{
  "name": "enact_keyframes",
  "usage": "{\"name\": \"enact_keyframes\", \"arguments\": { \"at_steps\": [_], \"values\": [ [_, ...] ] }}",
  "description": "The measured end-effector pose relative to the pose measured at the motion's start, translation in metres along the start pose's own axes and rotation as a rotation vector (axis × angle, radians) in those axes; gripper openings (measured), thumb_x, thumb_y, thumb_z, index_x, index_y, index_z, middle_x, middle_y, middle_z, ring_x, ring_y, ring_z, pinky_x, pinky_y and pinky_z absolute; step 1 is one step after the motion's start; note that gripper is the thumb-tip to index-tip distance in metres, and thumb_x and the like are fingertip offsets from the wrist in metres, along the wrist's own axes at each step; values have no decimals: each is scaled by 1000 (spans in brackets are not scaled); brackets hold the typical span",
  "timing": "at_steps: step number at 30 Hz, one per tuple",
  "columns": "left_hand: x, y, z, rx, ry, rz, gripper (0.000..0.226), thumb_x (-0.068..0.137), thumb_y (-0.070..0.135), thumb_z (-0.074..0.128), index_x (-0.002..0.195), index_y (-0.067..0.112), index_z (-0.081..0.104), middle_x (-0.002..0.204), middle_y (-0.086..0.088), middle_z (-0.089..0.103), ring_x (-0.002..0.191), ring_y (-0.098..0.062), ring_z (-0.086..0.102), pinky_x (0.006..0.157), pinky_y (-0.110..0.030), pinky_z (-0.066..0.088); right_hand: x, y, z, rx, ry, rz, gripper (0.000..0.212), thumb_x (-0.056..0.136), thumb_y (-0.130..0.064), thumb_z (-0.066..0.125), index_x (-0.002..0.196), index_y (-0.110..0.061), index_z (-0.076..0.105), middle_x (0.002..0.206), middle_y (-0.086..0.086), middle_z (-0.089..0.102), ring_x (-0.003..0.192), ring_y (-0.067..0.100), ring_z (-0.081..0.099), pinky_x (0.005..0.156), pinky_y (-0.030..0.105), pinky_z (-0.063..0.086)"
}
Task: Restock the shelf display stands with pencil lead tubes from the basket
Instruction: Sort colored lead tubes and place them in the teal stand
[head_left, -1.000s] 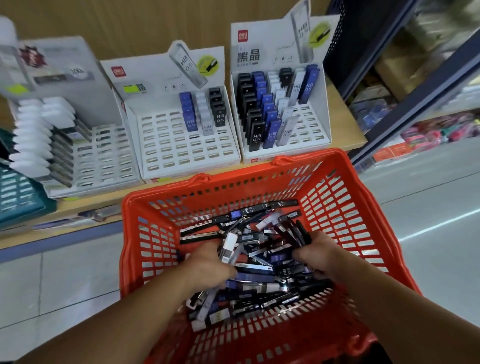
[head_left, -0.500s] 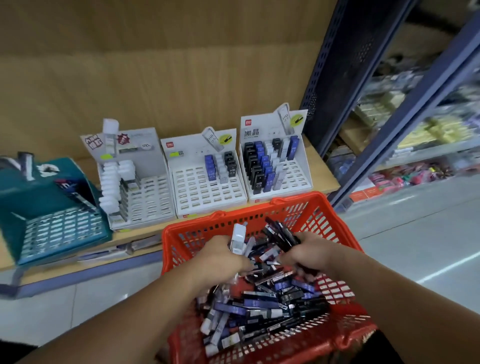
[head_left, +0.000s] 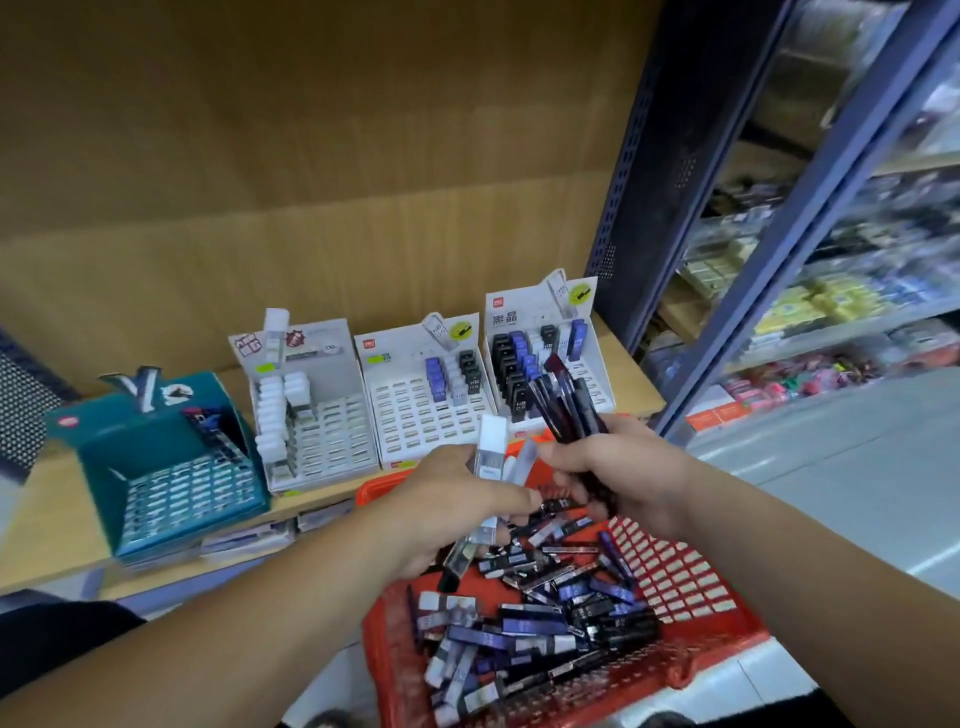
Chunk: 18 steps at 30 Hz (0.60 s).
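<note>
Above the red mesh basket (head_left: 675, 582) at lower centre, my left hand (head_left: 457, 499) grips white plastic lead tubes (head_left: 491, 441), my right hand (head_left: 623, 467) dark tubes (head_left: 566, 400), likely colour-sorted for the white slotted stands (head_left: 415, 421) beyond.

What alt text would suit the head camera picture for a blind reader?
Over a red basket of pencil lead tubes, the left hand grips pale tubes and the right hand a dark bunch; four display stands sit on the shelf behind.

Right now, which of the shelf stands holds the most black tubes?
The far-right white stand: a long column of black tubes runs down its left side; the middle white stand shows only a few.
</note>
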<state>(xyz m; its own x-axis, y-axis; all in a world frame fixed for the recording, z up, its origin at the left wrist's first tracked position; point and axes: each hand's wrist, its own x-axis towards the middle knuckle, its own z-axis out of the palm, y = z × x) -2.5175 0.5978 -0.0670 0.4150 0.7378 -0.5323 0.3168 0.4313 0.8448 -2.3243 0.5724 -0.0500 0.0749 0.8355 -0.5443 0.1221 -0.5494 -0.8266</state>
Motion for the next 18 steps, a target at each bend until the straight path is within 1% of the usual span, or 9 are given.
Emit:
{"name": "enact_keyframes", "arguments": {
  "at_steps": [2,6,10,13,16,18],
  "values": [
    [-2,-1,3,-56,-7,8,27,80,12,87,101,9,71,86,-13,76,58,-14,64,51,-24,49,-1,6,4,57,-9,-41,16,94,-19,75,100,-5,69,68,4,60,55,15,48,47,28,36],
    [2,-4,3,-116,11,4,25,78,12,89,97,12,73,85,-9,74,58,-15,62,50,-24,47,5,16,3,148,-37,-71,21,94,-21,75,108,-6,70,66,0,56,57,14,47,49,29,33],
    [5,-5,6,-127,-5,7,24,79,14,88,99,13,75,83,-5,75,58,-15,62,51,-28,46,10,14,4,116,-138,-119,18,93,-25,76,93,-10,67,65,7,47,54,16,43,50,29,32],
    [5,-5,7,-96,-70,37,17,85,14,83,101,12,79,87,2,77,59,-7,64,51,-22,48,16,13,6,102,-193,-132,21,90,-29,80,84,-13,67,67,13,47,54,21,40,52,33,30],
    [8,-9,5,-93,-59,25,20,84,12,84,103,11,78,84,3,76,58,-3,65,51,-19,48,23,15,4,78,-187,-110,17,92,-28,78,83,-15,70,67,13,47,55,21,40,52,33,30],
    [11,-14,1,-81,-19,-7,28,81,12,87,106,9,75,85,0,76,58,-5,65,55,-21,50,27,18,-1,88,-167,-75,16,93,-24,76,91,-10,68,65,9,49,55,19,42,51,32,30]
  ]
}}
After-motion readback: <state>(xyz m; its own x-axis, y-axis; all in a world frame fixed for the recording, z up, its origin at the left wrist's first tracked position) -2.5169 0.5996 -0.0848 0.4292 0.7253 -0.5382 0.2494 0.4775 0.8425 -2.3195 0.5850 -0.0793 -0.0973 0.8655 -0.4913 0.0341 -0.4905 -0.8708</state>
